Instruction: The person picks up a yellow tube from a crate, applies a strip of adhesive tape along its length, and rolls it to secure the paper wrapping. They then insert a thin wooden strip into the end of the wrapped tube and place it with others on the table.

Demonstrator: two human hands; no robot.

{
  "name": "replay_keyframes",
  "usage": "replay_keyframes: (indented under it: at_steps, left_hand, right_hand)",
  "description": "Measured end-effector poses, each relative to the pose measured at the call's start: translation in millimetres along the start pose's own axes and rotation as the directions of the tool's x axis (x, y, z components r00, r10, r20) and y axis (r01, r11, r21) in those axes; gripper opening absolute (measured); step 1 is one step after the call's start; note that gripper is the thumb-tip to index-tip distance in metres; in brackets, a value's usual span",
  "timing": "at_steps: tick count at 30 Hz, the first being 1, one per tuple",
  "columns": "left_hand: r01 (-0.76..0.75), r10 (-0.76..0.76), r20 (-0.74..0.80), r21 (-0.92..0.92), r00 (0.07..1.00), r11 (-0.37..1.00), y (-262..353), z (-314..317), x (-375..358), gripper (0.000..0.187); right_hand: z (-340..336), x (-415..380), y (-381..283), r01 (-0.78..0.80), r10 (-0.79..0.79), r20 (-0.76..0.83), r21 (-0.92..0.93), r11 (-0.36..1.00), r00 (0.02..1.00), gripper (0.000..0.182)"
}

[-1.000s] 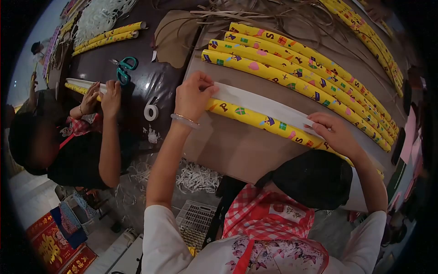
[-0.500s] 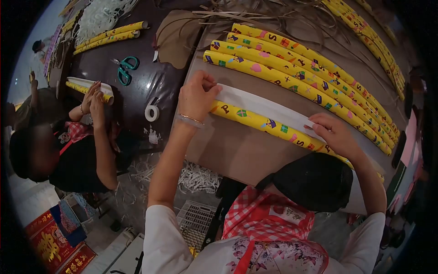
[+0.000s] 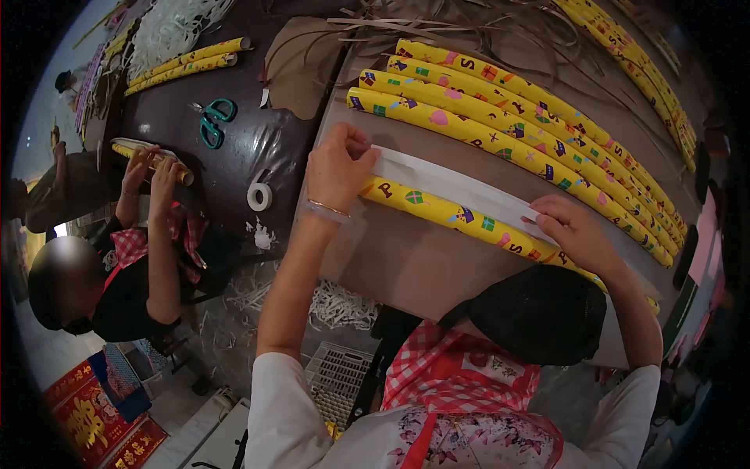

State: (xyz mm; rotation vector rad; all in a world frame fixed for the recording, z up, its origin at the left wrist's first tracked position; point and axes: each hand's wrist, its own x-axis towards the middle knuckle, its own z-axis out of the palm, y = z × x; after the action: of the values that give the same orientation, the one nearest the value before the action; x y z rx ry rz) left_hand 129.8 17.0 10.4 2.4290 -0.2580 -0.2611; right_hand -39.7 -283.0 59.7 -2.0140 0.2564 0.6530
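Note:
A sheet of yellow printed wrapping paper (image 3: 437,209) lies mostly rolled in front of me, its white underside showing as a long flap along the far side. At the flap's left end, my left hand (image 3: 341,166) pinches the paper's edge between thumb and fingers. Toward the right end, my right hand (image 3: 569,225) has its thumb and fingers closed on the same white edge. The flap stretches fairly straight between both hands. Just beyond it, several finished yellow rolls (image 3: 469,129) lie side by side, roughly parallel to this one.
More yellow rolls (image 3: 644,74) lie at the far right, and brown strips (image 3: 469,27) are heaped at the back. On the dark table to the left are green-handled scissors (image 3: 217,123) and a white tape roll (image 3: 259,197). A co-worker (image 3: 117,273) there handles another yellow roll (image 3: 186,177).
My hands have barely moved and keep their hold on the paper's edge. The co-worker at the left has shifted, with hands drawn apart on their roll.

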Motion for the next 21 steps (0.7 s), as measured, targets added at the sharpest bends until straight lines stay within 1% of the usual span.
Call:
replay_keyframes:
  at_steps: [9, 12, 19, 21]
  left_hand:
    - [-0.024, 0.024, -0.008, 0.007, 1.0, 1.0, 1.6, -0.5, -1.3, 0.027]
    - [-0.008, 0.008, 0.002, 0.005, 1.0, 1.0, 0.8, 0.0, -0.4, 0.026]
    - [-0.001, 0.001, 0.007, 0.004, 1.0, 1.0, 0.5, 0.5, 0.3, 0.027]
    - [-0.009, 0.009, 0.009, 0.019, 1.0, 1.0, 3.3, -0.8, 0.1, 0.028]
  right_hand:
    - [2.4, 1.9, 5.2, 0.03, -0.029, -0.014, 0.064, 0.998, 0.999, 0.027]
    - [1.2, 2.3, 4.9, 0.055, -0.055, -0.019, 0.029, 0.998, 0.998, 0.027]
    - [1.4, 2.4, 6.6, 0.073, -0.072, -0.013, 0.052, 0.996, 0.997, 0.026]
    - [2.4, 1.0, 2.7, 0.062, -0.06, -0.037, 0.062, 0.996, 0.998, 0.025]
